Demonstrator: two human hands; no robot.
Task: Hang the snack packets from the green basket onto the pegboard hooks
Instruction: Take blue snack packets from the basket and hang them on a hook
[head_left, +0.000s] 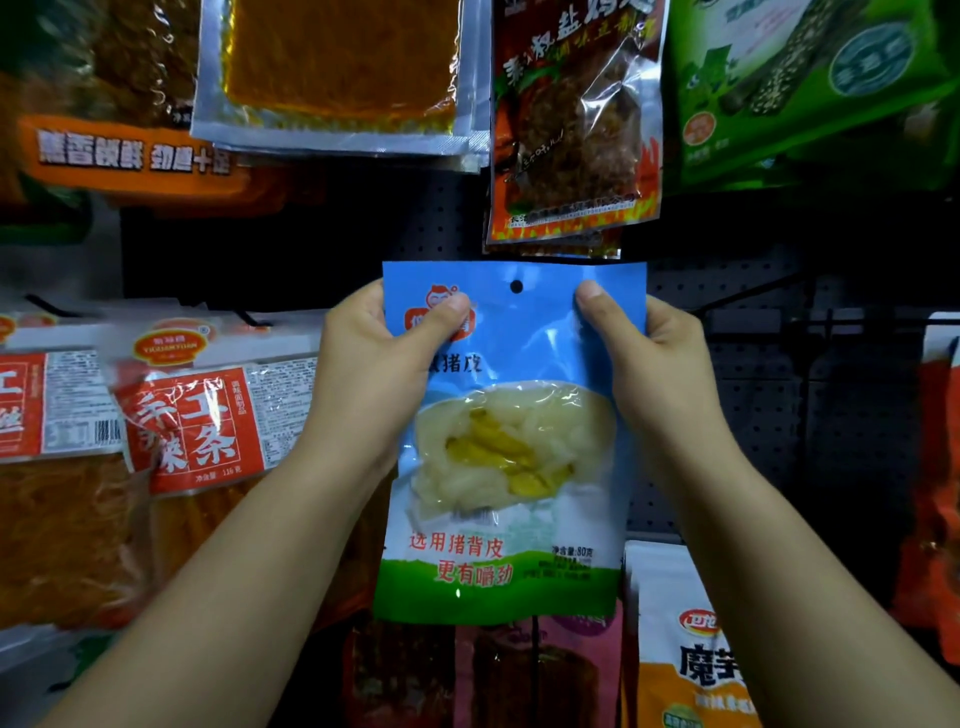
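Note:
A blue snack packet (511, 447) with a clear window of pale food and a green bottom band hangs upright between both hands, in front of the black pegboard (769, 415). My left hand (374, 364) pinches its upper left corner, thumb on the front. My right hand (649, 358) pinches the upper right corner the same way. The punched hole at the packet's top centre shows dark, with no hook through it. A bare black hook (748, 296) juts from the board just right of the packet. The green basket is out of sight.
Hung packets surround the spot: a red-brown one (576, 119) directly above, a clear orange one (337, 73) upper left, green ones (810, 88) upper right, red-and-white ones (197, 415) at left, dark and orange-white ones (691, 654) below.

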